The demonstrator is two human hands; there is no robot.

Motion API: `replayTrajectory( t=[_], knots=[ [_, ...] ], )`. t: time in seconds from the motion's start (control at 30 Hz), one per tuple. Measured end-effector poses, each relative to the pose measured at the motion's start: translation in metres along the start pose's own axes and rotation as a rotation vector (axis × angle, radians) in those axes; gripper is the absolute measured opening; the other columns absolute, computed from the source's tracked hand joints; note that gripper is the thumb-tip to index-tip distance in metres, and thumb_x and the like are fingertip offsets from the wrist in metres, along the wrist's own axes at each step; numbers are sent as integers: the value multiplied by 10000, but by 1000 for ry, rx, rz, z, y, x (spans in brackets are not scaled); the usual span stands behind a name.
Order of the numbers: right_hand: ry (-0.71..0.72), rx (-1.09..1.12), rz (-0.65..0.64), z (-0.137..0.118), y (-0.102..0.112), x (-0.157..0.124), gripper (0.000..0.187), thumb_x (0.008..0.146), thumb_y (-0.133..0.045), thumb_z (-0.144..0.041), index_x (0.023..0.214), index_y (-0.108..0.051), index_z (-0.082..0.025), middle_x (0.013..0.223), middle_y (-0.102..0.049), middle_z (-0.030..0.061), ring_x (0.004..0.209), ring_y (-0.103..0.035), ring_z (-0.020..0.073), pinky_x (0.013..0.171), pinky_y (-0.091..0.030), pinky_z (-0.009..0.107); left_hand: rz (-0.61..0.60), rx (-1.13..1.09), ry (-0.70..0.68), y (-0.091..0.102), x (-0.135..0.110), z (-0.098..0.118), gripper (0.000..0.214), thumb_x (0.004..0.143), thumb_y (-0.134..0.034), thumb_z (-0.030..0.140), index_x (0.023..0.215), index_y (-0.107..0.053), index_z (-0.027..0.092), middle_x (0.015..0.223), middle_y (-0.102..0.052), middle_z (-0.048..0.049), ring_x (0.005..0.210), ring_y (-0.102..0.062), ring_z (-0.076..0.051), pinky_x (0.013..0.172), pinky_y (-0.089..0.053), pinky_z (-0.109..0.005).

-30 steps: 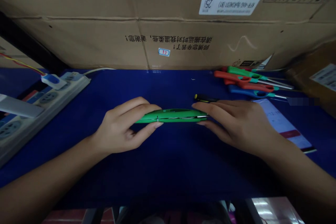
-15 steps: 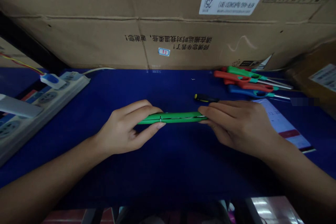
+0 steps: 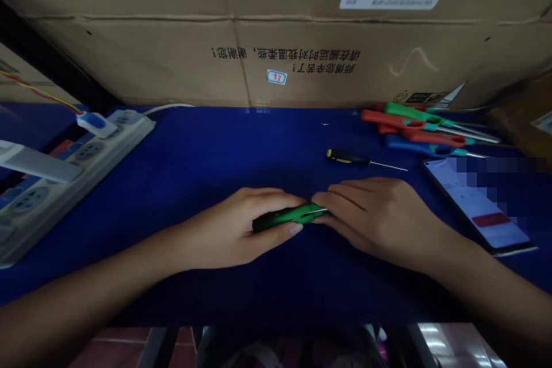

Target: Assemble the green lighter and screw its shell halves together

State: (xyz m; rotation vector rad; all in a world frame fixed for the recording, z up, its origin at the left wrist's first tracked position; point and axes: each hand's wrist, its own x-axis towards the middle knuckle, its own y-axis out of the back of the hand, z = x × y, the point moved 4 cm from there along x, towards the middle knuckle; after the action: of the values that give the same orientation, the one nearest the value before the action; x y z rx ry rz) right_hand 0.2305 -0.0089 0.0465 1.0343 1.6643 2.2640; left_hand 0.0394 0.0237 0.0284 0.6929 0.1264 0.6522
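Observation:
A green plastic lighter-like tool (image 3: 288,215) lies low over the blue table (image 3: 207,167), held at both ends. My left hand (image 3: 239,230) is wrapped round its left part, fingers over the top and thumb beneath. My right hand (image 3: 379,215) pinches its right tip, where a thin metal bit shows. Most of the green body is hidden under my left fingers.
A small black and yellow screwdriver (image 3: 351,158) lies just beyond my right hand. Several red, green and blue tools (image 3: 420,129) are piled at the back right. A phone (image 3: 478,207) lies at right, a power strip (image 3: 73,167) at left, a big cardboard box (image 3: 276,29) behind.
Both hands have drawn toward me and closer together. My left hand has slid along the green tool and covers more of it. The view has tilted down slightly.

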Motion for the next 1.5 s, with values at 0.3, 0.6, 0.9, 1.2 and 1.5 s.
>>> replayTrajectory(
  t=[0.3, 0.6, 0.9, 1.2, 1.5],
  knots=[
    [7, 93, -41, 2, 3, -2, 252, 995, -591, -315, 852, -701, -139, 705, -669, 25, 646, -609, 166, 617, -422, 321, -101, -207, 98, -2, -1, 0, 216, 1000, -586, 278, 1164, -689, 184, 1040, -708, -20, 926, -658, -136, 839, -507, -244],
    [51, 112, -69, 2, 6, -3, 183, 973, -564, -186, 996, -719, -91, 828, -719, 78, 709, -619, 189, 631, -439, 336, -109, -212, 119, -4, -2, -3, 220, 999, -586, 321, 1148, -662, 178, 991, -689, -5, 864, -634, -125, 763, -485, -234],
    [63, 248, -195, 1, 3, -6, 247, 932, -473, -52, 1034, -694, -92, 801, -706, 68, 684, -600, 180, 613, -421, 316, -167, -170, 121, -5, -4, -5, 255, 968, -625, 362, 1155, -648, 191, 910, -678, 8, 764, -607, -122, 659, -450, -238],
    [-76, 343, -315, 2, 1, -3, 213, 1008, -469, -237, 880, -625, -168, 736, -629, 18, 650, -567, 153, 616, -356, 306, -238, -257, 240, -5, -4, -6, 281, 976, -595, 434, 1123, -650, 201, 823, -642, 11, 689, -558, -114, 592, -418, -222],
    [-96, 341, -364, 3, -3, -3, 222, 1007, -465, -295, 813, -527, -206, 680, -561, -14, 607, -499, 145, 598, -273, 320, -341, -508, 459, -13, -10, -8, 355, 962, -598, 506, 1146, -610, 203, 805, -627, 10, 551, -545, -86, 495, -452, -196]
  ],
)
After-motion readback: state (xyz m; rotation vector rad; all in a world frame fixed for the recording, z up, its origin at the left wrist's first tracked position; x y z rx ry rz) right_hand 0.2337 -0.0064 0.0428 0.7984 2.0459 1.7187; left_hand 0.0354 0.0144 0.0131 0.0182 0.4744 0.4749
